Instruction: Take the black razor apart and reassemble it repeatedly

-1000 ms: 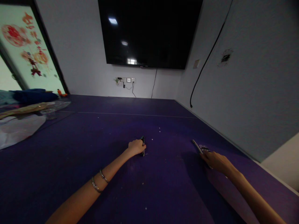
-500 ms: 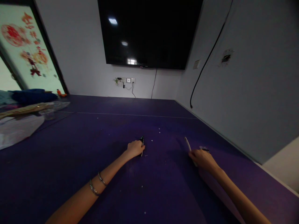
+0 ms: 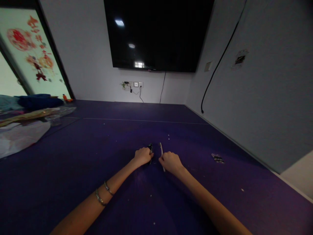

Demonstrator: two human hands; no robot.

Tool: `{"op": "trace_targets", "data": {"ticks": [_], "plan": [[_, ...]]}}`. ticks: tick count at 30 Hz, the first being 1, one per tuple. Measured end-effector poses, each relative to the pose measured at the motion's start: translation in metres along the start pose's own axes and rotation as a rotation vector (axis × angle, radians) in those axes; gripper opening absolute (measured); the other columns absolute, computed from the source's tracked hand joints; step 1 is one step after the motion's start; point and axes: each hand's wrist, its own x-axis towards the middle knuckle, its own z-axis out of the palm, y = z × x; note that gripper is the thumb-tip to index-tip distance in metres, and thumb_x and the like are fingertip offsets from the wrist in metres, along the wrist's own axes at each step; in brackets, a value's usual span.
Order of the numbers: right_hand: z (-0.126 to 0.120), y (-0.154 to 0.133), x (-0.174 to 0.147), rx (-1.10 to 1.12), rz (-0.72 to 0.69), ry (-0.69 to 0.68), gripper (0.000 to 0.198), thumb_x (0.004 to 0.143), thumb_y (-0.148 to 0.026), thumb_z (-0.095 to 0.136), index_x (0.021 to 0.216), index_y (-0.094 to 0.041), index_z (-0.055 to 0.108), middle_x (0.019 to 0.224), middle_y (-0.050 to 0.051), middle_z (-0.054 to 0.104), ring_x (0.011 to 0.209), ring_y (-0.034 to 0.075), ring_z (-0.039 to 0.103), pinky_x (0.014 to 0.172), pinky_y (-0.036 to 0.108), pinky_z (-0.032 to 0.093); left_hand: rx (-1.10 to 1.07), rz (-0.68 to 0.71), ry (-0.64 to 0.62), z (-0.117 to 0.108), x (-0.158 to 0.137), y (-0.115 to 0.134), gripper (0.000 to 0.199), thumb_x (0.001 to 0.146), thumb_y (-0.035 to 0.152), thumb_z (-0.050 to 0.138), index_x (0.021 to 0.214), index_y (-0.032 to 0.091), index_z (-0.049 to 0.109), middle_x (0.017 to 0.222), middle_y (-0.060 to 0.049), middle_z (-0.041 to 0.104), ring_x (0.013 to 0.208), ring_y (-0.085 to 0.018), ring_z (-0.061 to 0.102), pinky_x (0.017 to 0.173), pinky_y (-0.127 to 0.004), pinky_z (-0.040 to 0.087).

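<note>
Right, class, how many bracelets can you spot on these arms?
2: one bracelet nearer the left hand, a second bracelet further up the left forearm. The right forearm shows none. More could be out of frame.

can't really make out the dark thing [image 3: 150, 147] cause the left hand [image 3: 143, 156] covers most of it, and the right hand [image 3: 171, 162] blocks the middle of the pale stick [image 3: 161, 148]. both forearms get chopped by the bottom edge, same with the tabletop [image 3: 97, 199]. the little packet [image 3: 217, 159] is too blurry to read, and the pale specks [image 3: 242, 190] are way too tiny to identify. top edge cuts off the tv [image 3: 158, 39] and the black cable [image 3: 221, 58], left edge slices the white sheet [image 3: 22, 138], and the red decorations [image 3: 19, 39] are pretty smeary.
</note>
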Motion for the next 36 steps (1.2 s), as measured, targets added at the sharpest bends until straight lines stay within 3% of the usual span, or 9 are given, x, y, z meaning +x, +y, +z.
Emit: {"op": "trace_targets", "data": {"ticks": [13,29,36], "plan": [[0.005,-0.018,0.005,0.033,0.033,-0.045,0.038,0.087,-0.029,0.037,0.092,-0.009,0.069,0.093,0.020,0.068,0.089,0.026,0.065,0.076,0.033,0.047,0.008,-0.007,0.019,0.002,0.001,0.001,0.036,0.084,0.044,0.042,0.091,0.019,0.067,0.095,-0.012,0.068,0.092,-0.026,0.064,0.074,-0.034,0.048],[0.009,-0.019,0.006,0.025,-0.004,-0.014,0.038,0.088,-0.030,0.036,0.089,-0.010,0.069,0.089,0.017,0.068,0.084,0.027,0.066,0.072,0.034,0.048,0.002,-0.018,0.020,0.001,-0.001,0.002,0.036,0.084,0.045,0.042,0.091,0.019,0.066,0.096,-0.011,0.068,0.092,-0.026,0.063,0.073,-0.032,0.047],[0.011,-0.012,0.006,0.052,0.019,-0.002,0.050,0.090,-0.044,0.029,0.088,-0.013,0.068,0.086,0.015,0.068,0.081,0.026,0.066,0.068,0.032,0.047,-0.070,0.007,0.078,0.006,0.005,-0.006,0.045,0.084,0.053,0.038,0.084,0.019,0.066,0.089,-0.011,0.068,0.084,-0.024,0.064,0.067,-0.029,0.045]]}}
